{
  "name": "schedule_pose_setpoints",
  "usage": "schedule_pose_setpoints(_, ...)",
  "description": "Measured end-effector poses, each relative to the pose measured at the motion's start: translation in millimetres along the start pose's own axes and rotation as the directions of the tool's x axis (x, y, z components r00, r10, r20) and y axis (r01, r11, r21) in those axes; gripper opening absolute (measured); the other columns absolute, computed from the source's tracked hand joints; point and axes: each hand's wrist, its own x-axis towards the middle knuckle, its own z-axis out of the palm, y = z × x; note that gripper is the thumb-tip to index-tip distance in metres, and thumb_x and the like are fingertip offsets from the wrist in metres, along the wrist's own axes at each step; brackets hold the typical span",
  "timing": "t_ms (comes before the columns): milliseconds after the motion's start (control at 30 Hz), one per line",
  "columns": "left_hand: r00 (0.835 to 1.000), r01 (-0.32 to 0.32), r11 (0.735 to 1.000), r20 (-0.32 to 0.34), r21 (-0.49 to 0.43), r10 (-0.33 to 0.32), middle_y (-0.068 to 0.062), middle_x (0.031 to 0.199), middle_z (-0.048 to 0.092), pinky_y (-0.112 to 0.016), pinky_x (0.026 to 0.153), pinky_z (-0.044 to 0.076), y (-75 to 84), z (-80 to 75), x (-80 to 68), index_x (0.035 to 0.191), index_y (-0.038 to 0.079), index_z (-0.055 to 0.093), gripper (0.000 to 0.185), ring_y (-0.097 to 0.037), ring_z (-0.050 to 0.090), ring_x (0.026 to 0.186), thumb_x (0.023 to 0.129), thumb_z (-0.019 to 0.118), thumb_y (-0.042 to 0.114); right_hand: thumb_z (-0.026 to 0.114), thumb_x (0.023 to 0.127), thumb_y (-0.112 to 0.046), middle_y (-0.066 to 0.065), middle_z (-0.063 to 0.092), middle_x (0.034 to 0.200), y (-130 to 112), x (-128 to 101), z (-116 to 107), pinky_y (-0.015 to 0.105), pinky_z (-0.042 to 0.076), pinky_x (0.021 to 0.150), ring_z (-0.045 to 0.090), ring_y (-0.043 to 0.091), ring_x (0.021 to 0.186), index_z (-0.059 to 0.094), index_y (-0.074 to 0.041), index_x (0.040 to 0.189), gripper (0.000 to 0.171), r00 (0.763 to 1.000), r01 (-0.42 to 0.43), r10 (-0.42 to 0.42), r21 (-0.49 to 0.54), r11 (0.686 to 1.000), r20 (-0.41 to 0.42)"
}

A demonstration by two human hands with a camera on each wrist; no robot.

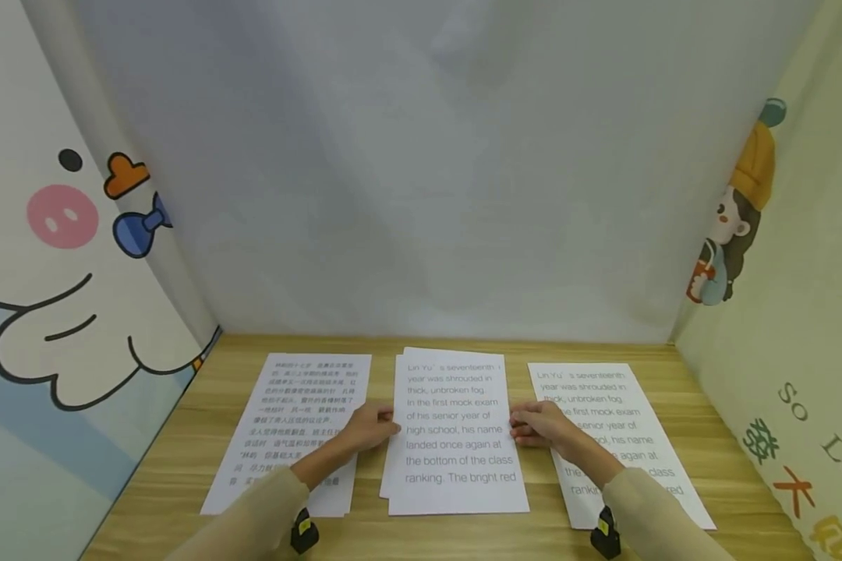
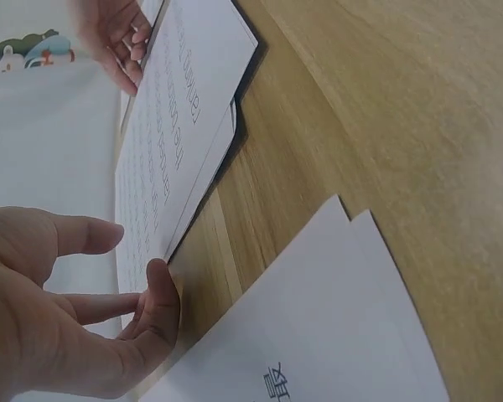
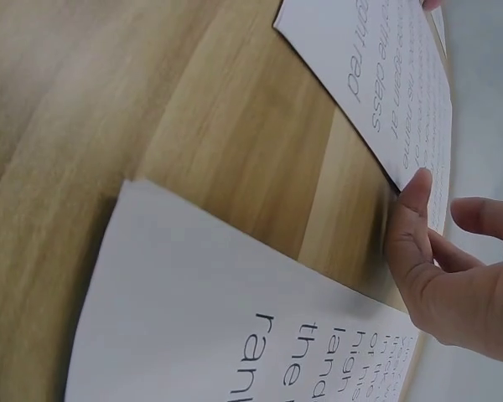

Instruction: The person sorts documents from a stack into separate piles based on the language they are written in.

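In the head view a stack of printed English sheets (image 1: 456, 436) lies in the middle of the table, with lower sheets jutting out at its left side. My left hand (image 1: 370, 427) is at the stack's left edge, fingers bent. Opposite it, at the right edge, is my right hand (image 1: 536, 425). The left wrist view has the left thumb (image 2: 92, 235) apart from the bent fingers, which are close by the paper edge. From the right wrist, one fingertip (image 3: 417, 188) appears at the sheets' edge while the thumb stays apart. Exact contact is hard to tell.
Sheets with Chinese text (image 1: 288, 436) lie to the left, slightly fanned, partly under the left arm. Another English stack (image 1: 645, 467) is on the right, partly covered by the right arm. The wooden table (image 1: 463, 538) meets a pale back wall (image 1: 435, 195) and printed side walls.
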Motion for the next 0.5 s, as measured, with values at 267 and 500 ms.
schedule_pose_setpoints(267, 0.998, 0.044, 0.998, -0.032, -0.037, -0.045, -0.014, 0.116, 0.065, -0.025, 0.070, 0.053, 4.9, 4.6, 2.4, 0.140, -0.006, 0.055, 0.054, -0.017, 0.062, 0.087, 0.091, 0.067, 0.014, 0.052, 0.104, -0.009, 0.011, 0.068, 0.103, 0.1, -1.6, 2.0, 0.026, 0.063, 0.079, 0.068, 0.010, 0.080, 0.046, 0.019, 0.138, 0.044, 1.000, 0.013, -0.012, -0.020, 1.000, 0.015)
schedule_pose_setpoints(500, 0.996, 0.052, 0.998, -0.073, -0.039, -0.055, -0.014, 0.122, 0.063, -0.026, 0.075, 0.054, 3.4, 3.6, 2.2, 0.141, -0.003, 0.056, 0.054, -0.020, 0.062, 0.097, 0.091, 0.068, 0.013, 0.050, 0.105, -0.005, 0.015, 0.067, 0.105, -0.6, -3.9, 1.8, 0.026, 0.062, 0.082, 0.068, 0.011, 0.084, 0.043, 0.021, 0.139, 0.044, 0.999, 0.034, -0.033, -0.010, 0.999, 0.025)
